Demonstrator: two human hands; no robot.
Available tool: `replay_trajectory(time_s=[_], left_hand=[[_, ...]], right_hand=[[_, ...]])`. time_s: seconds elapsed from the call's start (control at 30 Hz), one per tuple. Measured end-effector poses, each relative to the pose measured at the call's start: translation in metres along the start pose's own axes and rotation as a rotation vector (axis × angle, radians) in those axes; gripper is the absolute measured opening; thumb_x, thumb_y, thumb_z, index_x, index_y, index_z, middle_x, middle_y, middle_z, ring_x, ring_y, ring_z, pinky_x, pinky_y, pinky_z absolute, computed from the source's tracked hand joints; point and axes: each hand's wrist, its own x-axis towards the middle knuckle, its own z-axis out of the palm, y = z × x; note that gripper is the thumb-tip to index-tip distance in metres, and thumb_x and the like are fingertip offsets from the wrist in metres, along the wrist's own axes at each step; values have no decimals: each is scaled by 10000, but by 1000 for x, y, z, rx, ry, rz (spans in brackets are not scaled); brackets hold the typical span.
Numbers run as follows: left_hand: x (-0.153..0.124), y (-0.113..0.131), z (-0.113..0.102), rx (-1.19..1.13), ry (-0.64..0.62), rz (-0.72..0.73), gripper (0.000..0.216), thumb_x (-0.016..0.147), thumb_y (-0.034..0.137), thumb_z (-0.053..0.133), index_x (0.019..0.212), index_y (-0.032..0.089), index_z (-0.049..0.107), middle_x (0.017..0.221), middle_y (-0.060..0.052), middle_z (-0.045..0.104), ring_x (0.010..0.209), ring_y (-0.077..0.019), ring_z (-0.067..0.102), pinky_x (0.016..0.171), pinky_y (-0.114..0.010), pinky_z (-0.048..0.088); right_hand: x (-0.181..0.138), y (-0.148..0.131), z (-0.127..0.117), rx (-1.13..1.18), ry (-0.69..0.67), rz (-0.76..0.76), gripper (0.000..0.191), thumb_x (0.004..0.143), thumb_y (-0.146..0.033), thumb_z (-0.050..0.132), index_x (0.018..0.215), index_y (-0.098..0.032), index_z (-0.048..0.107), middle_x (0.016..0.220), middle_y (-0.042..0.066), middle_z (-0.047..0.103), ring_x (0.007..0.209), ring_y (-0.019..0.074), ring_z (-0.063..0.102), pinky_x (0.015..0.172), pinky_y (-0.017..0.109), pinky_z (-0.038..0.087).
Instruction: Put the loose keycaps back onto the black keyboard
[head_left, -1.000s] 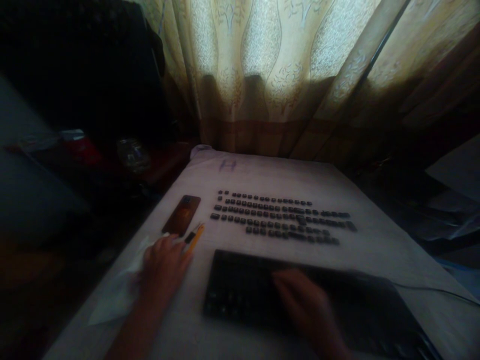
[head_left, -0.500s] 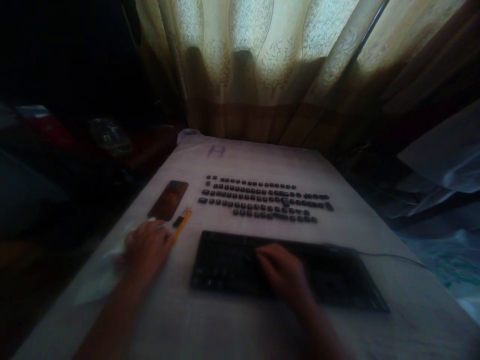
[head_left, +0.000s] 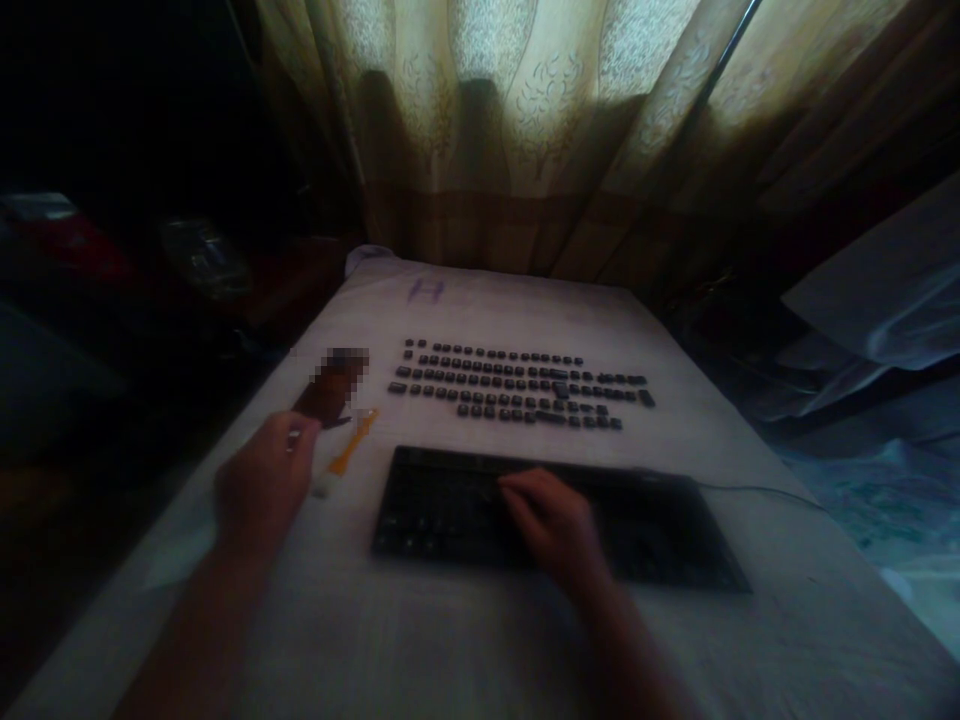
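My left hand (head_left: 266,475) is closed in a pinch beside the phone (head_left: 328,390). A small dark piece (head_left: 339,421) lies at its fingertips; whether the fingers grip it I cannot tell. Just right of this hand lies a yellow-orange brush (head_left: 352,445), loose on the cloth. My right hand (head_left: 551,520) is over the black keyboard (head_left: 645,535), thumb and fingers pressed together near its upper middle part. Anything between those fingers is too small or dark to see. Most of the keyboard shows no keycaps; a few remain at its lower left.
Beyond the keyboard, loose black keycaps (head_left: 510,384) lie in several rows on the white tablecloth (head_left: 525,310). A cable (head_left: 757,489) runs off to the right. Pale crumpled material (head_left: 180,555) lies under my left forearm. A curtain (head_left: 480,150) hangs behind the table.
My left hand has come away from the brush and now pinches near the phone and dark piece. My right hand stays over the keyboard. The whole view has shifted slightly.
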Motion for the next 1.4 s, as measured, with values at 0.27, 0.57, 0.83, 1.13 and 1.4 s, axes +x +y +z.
replay_trajectory(time_s=[0.27, 0.57, 0.83, 1.13, 1.4], left_hand=[[-18, 35, -17, -412, 162, 602, 222, 1017, 393, 492, 955, 211, 604, 840, -11, 720, 701, -173, 690, 635, -265, 507], [-19, 96, -31, -737, -133, 881, 223, 1022, 349, 492, 877, 209, 588, 770, 18, 674, 674, -125, 655, 642, -229, 525], [1, 52, 8, -808, -162, 290, 338, 933, 473, 527, 1093, 197, 638, 1045, -74, 734, 932, -204, 712, 855, -330, 575], [-20, 18, 55, -731, -247, 140, 370, 894, 489, 495, 1027, 199, 684, 995, -71, 761, 918, -234, 727, 857, -368, 577], [-20, 13, 62, -673, -287, 184, 345, 923, 441, 471, 1070, 202, 673, 1028, -69, 753, 946, -232, 714, 864, -371, 564]], right_hand=[[12, -27, 8, -93, -146, -50, 406, 915, -193, 550, 1317, -221, 598, 1035, 90, 689, 813, 178, 686, 713, 297, 576], [56, -46, 6, -323, -479, -76, 168, 921, -274, 629, 838, -173, 734, 816, 53, 639, 633, 137, 588, 599, 261, 458], [39, -13, -2, 285, -311, 380, 209, 919, -349, 578, 880, -183, 699, 689, 11, 682, 608, 141, 634, 568, 246, 519], [17, -14, 15, 382, -385, 462, 122, 857, -274, 632, 890, -193, 718, 764, 14, 718, 681, 151, 661, 613, 259, 538], [24, -12, 12, 351, -517, 318, 92, 860, -175, 656, 889, -224, 728, 873, 10, 745, 817, 156, 696, 758, 285, 562]])
